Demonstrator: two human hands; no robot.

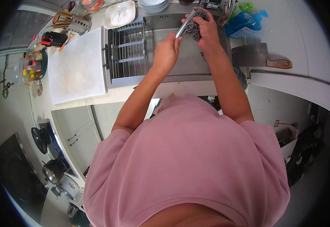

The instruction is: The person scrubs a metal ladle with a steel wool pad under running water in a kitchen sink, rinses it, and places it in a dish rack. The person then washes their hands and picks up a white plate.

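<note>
Over the steel sink (190, 65), my left hand (166, 52) grips the lower end of a shiny metal utensil (185, 25) that slants up to the right. My right hand (207, 29) holds a dark grey mesh scouring cloth (194, 27) against the utensil's right side. The utensil's upper end lies near the faucet (207, 4) and is hard to tell apart from it. A slatted metal drying rack (129, 59) spans the left part of the sink.
A white cutting board (75, 66) lies left of the sink. Behind stand a patterned plate (120, 14) and stacked bowls (153, 5). At the right are a blue soap bottle (243, 25) and a cleaver (250, 55) with a wooden handle.
</note>
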